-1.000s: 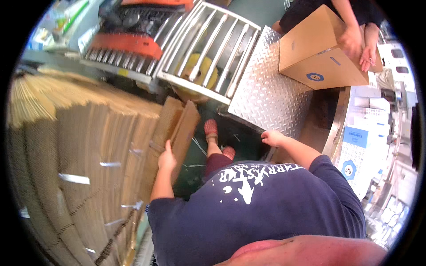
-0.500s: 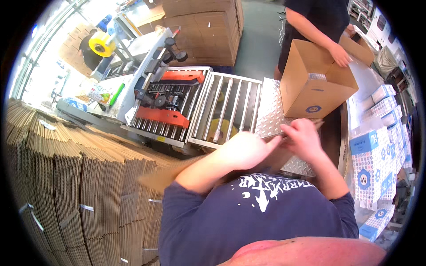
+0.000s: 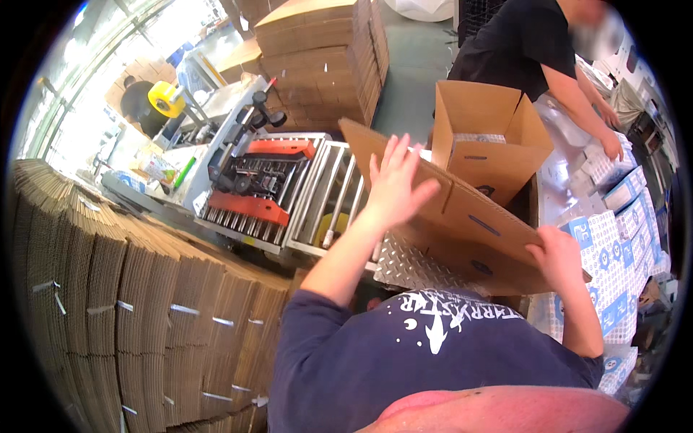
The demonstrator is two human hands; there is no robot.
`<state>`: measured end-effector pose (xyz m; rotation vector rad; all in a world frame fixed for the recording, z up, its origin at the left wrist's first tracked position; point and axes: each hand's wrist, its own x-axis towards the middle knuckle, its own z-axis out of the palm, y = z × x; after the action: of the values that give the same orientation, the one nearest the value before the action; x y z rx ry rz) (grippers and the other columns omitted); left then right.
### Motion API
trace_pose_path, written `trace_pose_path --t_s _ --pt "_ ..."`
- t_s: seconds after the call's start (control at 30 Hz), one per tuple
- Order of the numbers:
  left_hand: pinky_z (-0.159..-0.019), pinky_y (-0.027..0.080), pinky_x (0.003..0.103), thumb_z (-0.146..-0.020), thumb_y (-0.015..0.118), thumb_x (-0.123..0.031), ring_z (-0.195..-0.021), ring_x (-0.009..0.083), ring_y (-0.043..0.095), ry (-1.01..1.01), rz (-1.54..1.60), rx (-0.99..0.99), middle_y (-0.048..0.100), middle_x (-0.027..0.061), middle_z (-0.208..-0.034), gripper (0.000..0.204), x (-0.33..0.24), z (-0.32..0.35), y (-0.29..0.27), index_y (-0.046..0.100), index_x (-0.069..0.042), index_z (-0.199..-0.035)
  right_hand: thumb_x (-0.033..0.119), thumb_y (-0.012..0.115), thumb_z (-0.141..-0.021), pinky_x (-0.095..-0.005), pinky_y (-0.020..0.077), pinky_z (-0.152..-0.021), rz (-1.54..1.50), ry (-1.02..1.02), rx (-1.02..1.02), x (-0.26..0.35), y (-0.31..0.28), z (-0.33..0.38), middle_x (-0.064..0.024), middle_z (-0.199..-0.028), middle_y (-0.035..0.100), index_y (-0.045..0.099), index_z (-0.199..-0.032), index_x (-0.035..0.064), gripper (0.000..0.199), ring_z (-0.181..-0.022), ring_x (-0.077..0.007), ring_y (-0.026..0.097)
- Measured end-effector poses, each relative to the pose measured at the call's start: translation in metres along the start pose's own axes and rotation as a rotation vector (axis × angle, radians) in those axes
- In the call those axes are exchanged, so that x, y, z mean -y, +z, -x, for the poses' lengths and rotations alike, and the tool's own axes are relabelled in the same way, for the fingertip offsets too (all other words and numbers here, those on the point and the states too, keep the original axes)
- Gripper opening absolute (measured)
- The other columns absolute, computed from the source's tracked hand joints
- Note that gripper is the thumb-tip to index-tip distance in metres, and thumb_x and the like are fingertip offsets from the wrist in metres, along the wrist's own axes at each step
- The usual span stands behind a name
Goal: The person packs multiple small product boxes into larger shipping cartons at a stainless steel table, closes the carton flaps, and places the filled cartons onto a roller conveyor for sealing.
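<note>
Cardboard (image 3: 462,216), a flat unfolded box blank, raised over the steel plate (image 3: 404,267) and roller track (image 3: 325,202), tilted down toward the right. Left hand (image 3: 395,189) spread wide, fingers splayed, palm pressed flat on the upper face: pushing, not gripping. Right hand (image 3: 557,254) curled over the lower right edge, fingers wrapped round it; thumb hidden, so how firm a hold cannot be told.

Likely trouble: slipping. With only one hand closed on the edge, a quick swing could probably twist the blank out and drop it onto the rollers or against the tape machine (image 3: 245,180). Second worry: the open box (image 3: 487,144) just behind, near the far corner of the blank, where a co-worker's arm (image 3: 577,94) reaches toward the printed cartons (image 3: 613,224); a wide sweep could knock it. Third: stacks of flat cardboard (image 3: 130,303) close on the left, leaving little elbow room, so catching a stack edge seems possible. Sharp cut edge under the curled fingers also a likely paper-cut risk.
</note>
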<state>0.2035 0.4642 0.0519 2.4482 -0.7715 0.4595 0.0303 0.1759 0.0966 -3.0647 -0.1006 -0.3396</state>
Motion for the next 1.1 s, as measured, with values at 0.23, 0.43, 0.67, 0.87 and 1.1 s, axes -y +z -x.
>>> trace_pose_path --t_s 0.23,0.43,0.67,0.87,1.1 --pt "-0.112 0.007 0.042 -0.072 0.071 -0.033 -0.139 0.0356 -0.007 -0.470 0.652 -0.368 -0.011 0.0252 -0.148 0.098 0.036 -0.074 0.050 0.011 -0.007 -0.145 0.018 0.065 -0.080 -0.0364 0.0470 -0.079 -0.690 0.007 0.816 0.020 -0.024 -0.065 -0.0151 -0.101 0.061 0.040 -0.122 0.0044 0.050 -0.094 -0.0268 0.061" --pt "-0.111 0.013 0.035 -0.072 0.058 -0.012 -0.140 0.0293 0.002 -0.361 1.048 -0.376 -0.006 0.0221 -0.150 0.087 0.072 -0.043 0.050 0.012 -0.012 -0.146 0.009 0.057 -0.084 -0.0299 0.0422 -0.091 -1.772 0.291 0.545 -0.012 0.051 -0.053 -0.0097 -0.118 0.056 0.042 -0.129 0.0001 0.048 -0.108 -0.0167 0.053" --pt "-0.110 0.020 0.036 -0.063 0.055 0.000 -0.138 0.0299 0.017 -0.216 0.830 0.224 0.024 0.0235 -0.145 0.085 0.085 0.005 -0.079 0.025 -0.004 -0.142 0.001 0.053 -0.081 -0.0219 0.0473 -0.069 -1.140 0.288 0.123 -0.034 0.027 -0.091 -0.0065 -0.091 0.065 0.059 -0.110 -0.0038 0.030 -0.080 -0.0087 0.060" --pt "-0.109 0.023 0.042 -0.081 0.060 -0.035 -0.129 0.0318 0.037 0.168 0.091 1.195 0.048 0.0195 -0.131 0.069 0.110 0.000 -0.013 0.034 -0.007 -0.139 0.026 0.059 -0.083 -0.0446 0.0326 -0.100 -0.411 -0.107 -0.097 0.056 0.125 -0.128 -0.0103 -0.125 0.053 0.059 -0.118 0.0112 0.038 -0.121 -0.0245 0.045" --pt "-0.109 0.024 0.034 -0.078 0.063 -0.052 -0.131 0.0279 0.035 0.315 0.663 1.619 0.039 0.0189 -0.139 0.085 0.130 -0.022 -0.058 0.030 -0.003 -0.139 0.039 0.062 -0.080 -0.0545 0.0224 -0.105 -0.298 -0.280 0.885 0.055 0.099 -0.137 -0.0087 -0.123 0.056 0.055 -0.124 0.0177 0.050 -0.119 -0.0281 0.047"
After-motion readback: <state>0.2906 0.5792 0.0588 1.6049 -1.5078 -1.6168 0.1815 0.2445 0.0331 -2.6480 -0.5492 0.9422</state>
